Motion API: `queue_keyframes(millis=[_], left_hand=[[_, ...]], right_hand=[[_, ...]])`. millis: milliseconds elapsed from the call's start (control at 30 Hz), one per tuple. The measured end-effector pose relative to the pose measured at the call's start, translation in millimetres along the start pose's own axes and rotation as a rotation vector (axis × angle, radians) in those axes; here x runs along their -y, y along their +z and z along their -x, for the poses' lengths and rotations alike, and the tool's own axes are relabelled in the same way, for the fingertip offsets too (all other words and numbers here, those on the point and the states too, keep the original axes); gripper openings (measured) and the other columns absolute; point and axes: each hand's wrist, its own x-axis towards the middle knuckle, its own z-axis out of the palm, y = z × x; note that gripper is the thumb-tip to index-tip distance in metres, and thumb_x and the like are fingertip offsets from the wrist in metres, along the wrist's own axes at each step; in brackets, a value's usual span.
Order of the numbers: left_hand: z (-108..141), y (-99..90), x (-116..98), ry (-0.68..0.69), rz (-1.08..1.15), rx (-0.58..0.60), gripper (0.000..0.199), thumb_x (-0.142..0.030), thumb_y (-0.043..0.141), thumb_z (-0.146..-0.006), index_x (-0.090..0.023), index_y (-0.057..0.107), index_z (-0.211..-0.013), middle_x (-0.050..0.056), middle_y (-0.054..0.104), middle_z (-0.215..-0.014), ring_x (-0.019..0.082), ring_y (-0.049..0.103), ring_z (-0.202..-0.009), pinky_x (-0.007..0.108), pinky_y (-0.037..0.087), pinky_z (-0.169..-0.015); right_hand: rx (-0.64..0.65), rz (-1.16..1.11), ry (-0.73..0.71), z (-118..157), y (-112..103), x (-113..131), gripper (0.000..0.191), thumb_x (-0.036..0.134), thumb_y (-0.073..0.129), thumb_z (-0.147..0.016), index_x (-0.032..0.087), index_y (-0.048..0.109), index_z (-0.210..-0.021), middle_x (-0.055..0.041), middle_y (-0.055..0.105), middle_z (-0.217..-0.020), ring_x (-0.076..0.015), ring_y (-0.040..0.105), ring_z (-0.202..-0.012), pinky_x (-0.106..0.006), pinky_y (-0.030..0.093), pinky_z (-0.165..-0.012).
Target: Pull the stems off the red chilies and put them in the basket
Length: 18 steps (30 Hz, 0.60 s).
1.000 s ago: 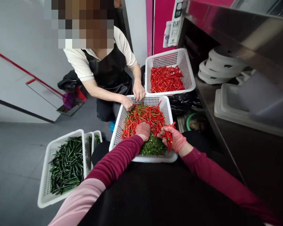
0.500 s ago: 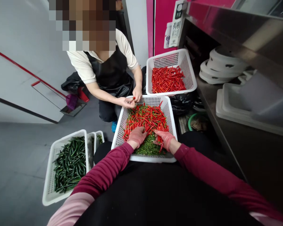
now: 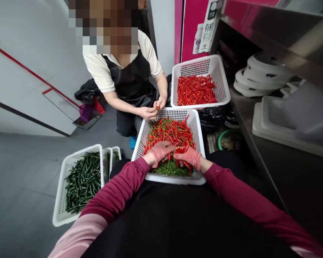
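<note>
1. Noting the grip: our right hand [image 3: 188, 157] wraps a bunch of red chillies [image 3: 187, 166], ends poking out below the fingers. Our left hand [image 3: 160, 152] meets it, fingertips drawn in; whether it pinches a chilli we cannot tell.

2. Position: the bunch is low over the near end of a white basket [image 3: 177, 180], above a green heap [image 3: 168, 169], apparently stems. Loose red chillies [image 3: 172, 130] lie in the middle and far part.

3. Slip risk: we judge that slackening the right hand could shed chillies among the green pieces; smooth skins would be the cause.

4. Crush risk: squeezing so many together might split some.

5. Crowding risk: a co-worker's hands [image 3: 150, 113] finger something small at the far rim. Reaching deep could bring our hands against theirs.

6. Edges: the near rim sits close to our black clothing, so pulling straight back looks short. Both our sleeves pass over the side rims and might catch.

7. Room: upward seems freest. A metal counter [image 3: 285, 172] limits swings to the right; a basket of green chillies [image 3: 59, 193] stands on the floor by our left forearm.
</note>
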Motion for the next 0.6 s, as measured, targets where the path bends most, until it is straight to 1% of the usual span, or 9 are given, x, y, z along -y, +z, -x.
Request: queue_keyframes(millis=[100,133,200,267,300,367,433,533,600], left_hand=[[0.8,3.5,-4.4,0.001,0.165,0.084,0.033,-0.049,0.055,-0.071,-0.016,0.05,-0.07,-0.006,0.041,-0.043,0.005,0.032,-0.033,0.02,0.02,-0.034],[1.5,4.3,-4.4,0.001,0.24,0.113,0.035,-0.05,0.055,-0.07,-0.016,0.048,-0.068,-0.006,0.04,-0.042,0.005,0.031,-0.032,0.02,0.019,-0.033],[3.5,5.0,-1.9,-0.029,0.38,0.216,0.039,-0.055,0.051,-0.071,-0.017,0.044,-0.065,-0.007,0.036,-0.041,0.004,0.027,-0.031,0.02,0.018,-0.033],[5.6,6.0,3.6,-0.074,0.392,0.29,0.042,-0.059,0.048,-0.071,-0.017,0.045,-0.066,-0.007,0.034,-0.042,0.004,0.026,-0.031,0.02,0.019,-0.033],[6.6,7.0,7.3,-0.092,0.324,0.291,0.044,-0.06,0.047,-0.071,-0.016,0.047,-0.068,-0.007,0.037,-0.043,0.004,0.026,-0.031,0.02,0.019,-0.032],[8.1,10.2,15.2,-0.115,0.096,0.228,0.043,-0.057,0.052,-0.069,-0.015,0.054,-0.077,-0.006,0.044,-0.047,0.005,0.03,-0.032,0.02,0.021,-0.033],[8.8,14.4,21.8,-0.116,-0.149,0.172,0.043,-0.047,0.063,-0.062,-0.016,0.058,-0.091,-0.006,0.051,-0.054,0.006,0.04,-0.039,0.02,0.028,-0.037],[8.4,20.9,23.8,-0.043,-0.375,0.136,0.062,-0.032,0.071,-0.053,-0.02,0.054,-0.112,-0.004,0.061,-0.075,0.012,0.055,-0.065,0.02,0.041,-0.055],[6.6,25.7,18.9,0.011,-0.461,0.11,0.07,-0.03,0.07,-0.054,-0.02,0.048,-0.12,-0.001,0.062,-0.089,0.016,0.058,-0.079,0.022,0.043,-0.065]], right_hand=[[0.074,0.043,-0.032,5.1,-1.5,4.0,0.019,0.032,0.065,-0.067,0.016,0.057,-0.071,0.0054,0.049,-0.044,-0.0077,0.043,-0.036,-0.02,0.033,-0.035],[0.096,0.045,-0.057,6.7,-2.7,4.8,0.019,0.031,0.066,-0.066,0.015,0.058,-0.073,0.005,0.051,-0.047,-0.0076,0.045,-0.038,-0.02,0.035,-0.037],[0.14,0.039,-0.114,10.2,-7.0,6.1,0.022,0.028,0.069,-0.063,0.014,0.059,-0.076,0.0033,0.056,-0.056,-0.0079,0.049,-0.046,-0.02,0.04,-0.044],[0.128,0.014,-0.139,14.1,-13.0,7.2,0.024,0.029,0.07,-0.062,0.014,0.059,-0.078,0.0026,0.057,-0.06,-0.0086,0.051,-0.048,-0.021,0.042,-0.046],[0.101,-0.005,-0.133,15.9,-16.0,7.7,0.024,0.031,0.069,-0.064,0.014,0.058,-0.078,0.0027,0.057,-0.059,-0.0088,0.051,-0.047,-0.021,0.042,-0.044],[0.019,-0.073,-0.104,19.3,-20.4,8.2,0.022,0.035,0.065,-0.067,0.015,0.057,-0.074,0.0028,0.056,-0.055,-0.0088,0.049,-0.042,-0.021,0.039,-0.039],[-0.043,-0.141,-0.064,22.4,-20.9,7.5,0.023,0.037,0.064,-0.067,0.015,0.056,-0.068,0.0013,0.057,-0.055,-0.009,0.048,-0.039,-0.021,0.037,-0.035],[-0.103,-0.154,0.035,26.0,-11.6,3.2,0.022,0.035,0.066,-0.064,0.015,0.057,-0.063,0.0001,0.057,-0.051,-0.0088,0.045,-0.035,-0.022,0.033,-0.032],[-0.139,-0.138,0.114,26.1,-0.2,-1.4,0.019,0.03,0.069,-0.061,0.015,0.058,-0.063,0.002,0.054,-0.045,-0.0081,0.041,-0.033,-0.022,0.032,-0.032]])
